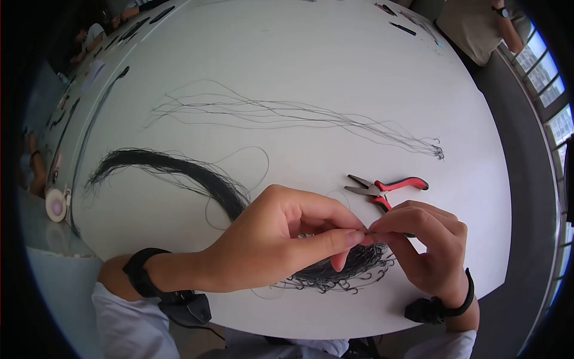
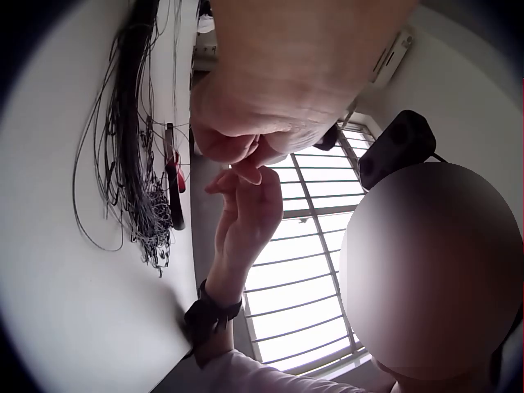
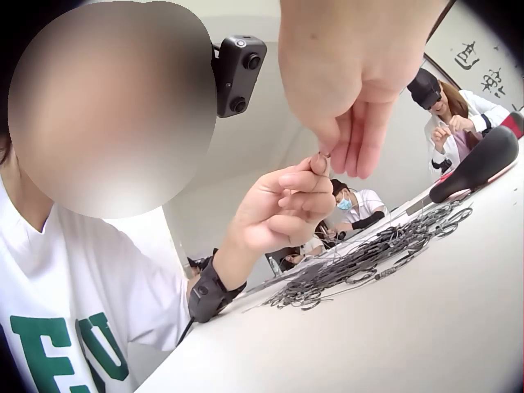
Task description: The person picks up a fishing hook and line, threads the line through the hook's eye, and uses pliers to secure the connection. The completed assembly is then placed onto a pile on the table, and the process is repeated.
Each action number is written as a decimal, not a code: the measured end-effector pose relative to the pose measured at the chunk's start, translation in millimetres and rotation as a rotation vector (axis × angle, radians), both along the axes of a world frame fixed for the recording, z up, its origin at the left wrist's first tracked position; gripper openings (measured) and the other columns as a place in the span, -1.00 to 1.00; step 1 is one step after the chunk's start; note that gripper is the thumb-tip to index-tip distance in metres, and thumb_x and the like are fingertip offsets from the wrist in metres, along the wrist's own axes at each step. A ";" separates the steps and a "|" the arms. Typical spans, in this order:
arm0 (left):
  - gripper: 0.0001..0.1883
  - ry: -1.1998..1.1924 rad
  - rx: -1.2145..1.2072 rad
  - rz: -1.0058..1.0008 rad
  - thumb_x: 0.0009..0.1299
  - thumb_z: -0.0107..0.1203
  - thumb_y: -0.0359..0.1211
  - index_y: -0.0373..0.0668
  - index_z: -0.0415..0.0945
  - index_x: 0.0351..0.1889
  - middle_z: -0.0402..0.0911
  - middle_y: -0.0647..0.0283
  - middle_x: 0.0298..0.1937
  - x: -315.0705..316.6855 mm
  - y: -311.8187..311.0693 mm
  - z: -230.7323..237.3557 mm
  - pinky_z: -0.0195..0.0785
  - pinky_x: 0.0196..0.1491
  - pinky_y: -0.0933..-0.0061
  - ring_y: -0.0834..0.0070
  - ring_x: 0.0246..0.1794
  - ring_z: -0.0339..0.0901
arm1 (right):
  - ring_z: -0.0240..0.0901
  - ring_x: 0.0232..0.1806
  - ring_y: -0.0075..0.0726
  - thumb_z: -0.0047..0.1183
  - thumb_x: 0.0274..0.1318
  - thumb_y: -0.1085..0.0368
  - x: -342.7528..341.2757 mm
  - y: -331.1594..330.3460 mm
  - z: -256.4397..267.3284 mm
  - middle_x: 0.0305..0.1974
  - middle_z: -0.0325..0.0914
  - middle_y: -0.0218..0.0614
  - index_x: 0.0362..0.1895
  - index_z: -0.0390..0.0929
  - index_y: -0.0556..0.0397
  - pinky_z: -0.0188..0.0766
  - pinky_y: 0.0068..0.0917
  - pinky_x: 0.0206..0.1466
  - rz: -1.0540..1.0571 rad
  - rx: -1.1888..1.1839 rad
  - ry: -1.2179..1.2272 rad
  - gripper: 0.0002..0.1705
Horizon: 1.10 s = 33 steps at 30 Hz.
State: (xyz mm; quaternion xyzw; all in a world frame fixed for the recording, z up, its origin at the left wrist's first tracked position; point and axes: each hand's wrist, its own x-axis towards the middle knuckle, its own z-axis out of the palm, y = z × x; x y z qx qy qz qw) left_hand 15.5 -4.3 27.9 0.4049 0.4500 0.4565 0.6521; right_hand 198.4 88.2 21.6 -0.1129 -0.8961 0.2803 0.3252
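Observation:
My left hand (image 1: 293, 245) pinches a small dark piece (image 1: 367, 233) between thumb and forefinger. The right hand (image 1: 427, 242) meets it from the other side, thumb and fingertips pinching the same piece; most of it is hidden by fingertips, so I cannot tell what it is. Beneath both hands lies a thick bundle of dark fishing lines (image 1: 200, 172) with many small hooks (image 1: 353, 281) at its near end. In the right wrist view the hook end (image 3: 368, 258) spreads over the table below the joined fingers. Red-handled pliers (image 1: 378, 190) lie spread just beyond the right hand.
A thinner bunch of lines ends in hooks (image 1: 439, 152) farther across the white table (image 1: 311, 60). A dark tool (image 1: 402, 28) lies at the far right. Along the left stands a round white-and-purple object (image 1: 57, 205). Other people sit or stand around the table.

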 end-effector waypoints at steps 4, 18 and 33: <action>-0.84 -0.004 0.022 0.037 0.33 0.03 -0.48 -0.39 0.54 -0.21 0.58 0.27 -0.44 3.0 -1.3 -6.5 0.11 -0.57 0.73 0.77 -0.56 0.34 | 0.41 -0.64 -0.30 0.21 -0.21 0.58 0.5 1.4 0.3 -0.62 0.46 -0.28 -0.41 0.50 0.16 0.30 -0.54 -0.59 0.012 0.036 0.004 -0.80; -0.86 0.075 0.054 0.114 0.33 0.02 -0.53 -0.41 0.53 -0.22 0.62 0.15 -0.27 3.1 -3.6 -9.1 0.23 -0.44 0.74 0.79 -0.47 0.36 | 0.47 -0.63 -0.34 0.24 -0.24 0.54 1.0 -0.9 -4.9 -0.60 0.51 -0.32 -0.41 0.53 0.12 0.33 -0.55 -0.61 -0.078 0.034 -0.043 -0.79; -0.85 -0.023 -0.112 0.059 0.34 -0.01 -0.50 -0.40 0.51 -0.23 0.56 0.25 -0.40 1.7 -5.9 -2.4 0.05 -0.60 0.72 0.80 -0.55 0.24 | 0.44 -0.61 -0.38 0.03 -0.31 0.56 3.2 -3.0 3.2 -0.62 0.49 -0.34 -0.49 0.53 0.15 0.33 -0.56 -0.54 0.054 -0.344 -0.114 -0.84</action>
